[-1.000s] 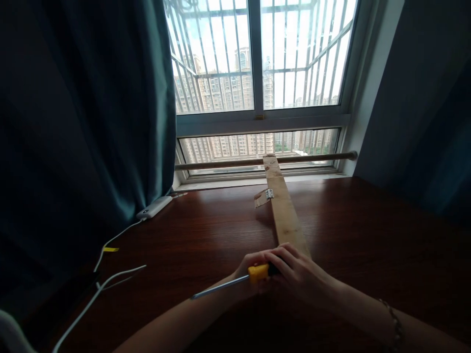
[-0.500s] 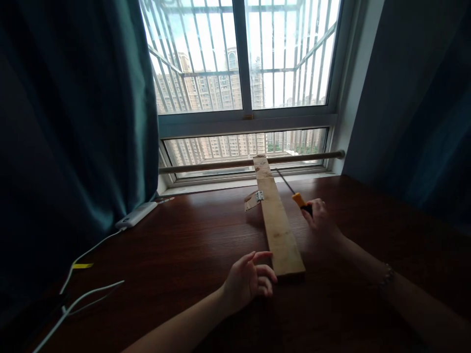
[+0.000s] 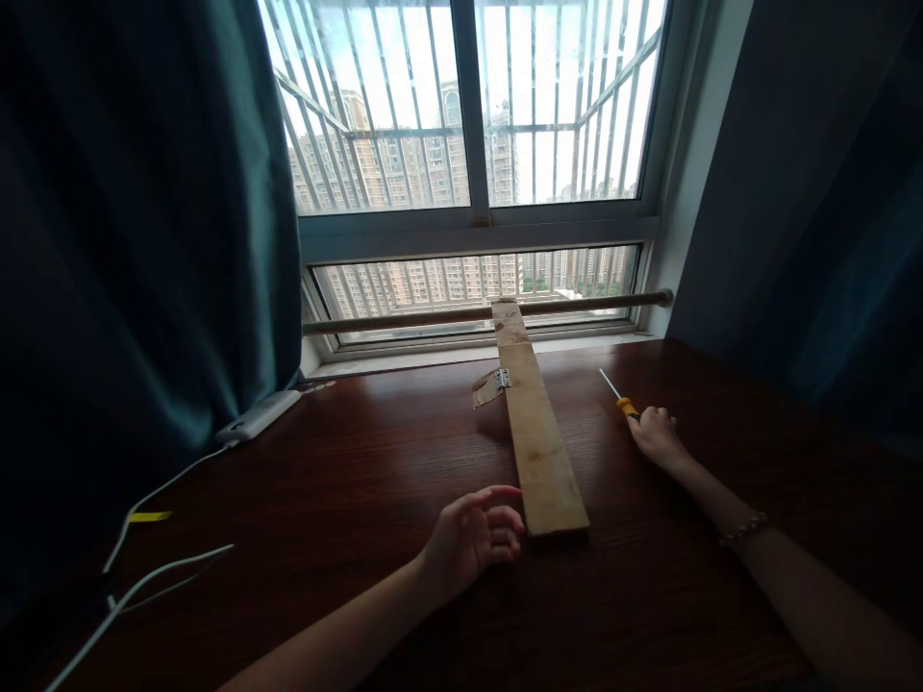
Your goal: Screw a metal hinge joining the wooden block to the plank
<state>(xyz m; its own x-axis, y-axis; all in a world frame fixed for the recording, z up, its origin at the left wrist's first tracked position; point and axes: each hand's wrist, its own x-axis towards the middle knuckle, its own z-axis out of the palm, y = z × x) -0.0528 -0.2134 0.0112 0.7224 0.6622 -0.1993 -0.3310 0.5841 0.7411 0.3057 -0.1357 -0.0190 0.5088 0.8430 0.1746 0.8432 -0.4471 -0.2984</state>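
Observation:
A long wooden board (image 3: pixel 542 447) lies lengthwise on the dark tabletop, its far end by the window rail. On its left edge a metal hinge (image 3: pixel 503 379) joins it to a small wooden piece (image 3: pixel 486 388) that sticks out sideways. My left hand (image 3: pixel 472 538) is beside the near left edge of the board, fingers loosely curled and apart, holding nothing; whether the index fingertip touches the wood I cannot tell. Over to the right, my right hand (image 3: pixel 658 437) is closed around the handle of a screwdriver (image 3: pixel 626 406), whose shaft points away toward the window.
A white power strip (image 3: pixel 260 415) with a white cable (image 3: pixel 169 482) lies at the left by the dark curtain (image 3: pixel 245 240). Another cable end (image 3: pixel 180 567) and a yellow strip (image 3: pixel 150 517) are nearer. A horizontal rail (image 3: pixel 411 320) crosses before the barred window.
My right hand has moved right, away from the board, and lower toward the table with the screwdriver. My left hand stays by the board's near end. The whole view has shifted slightly.

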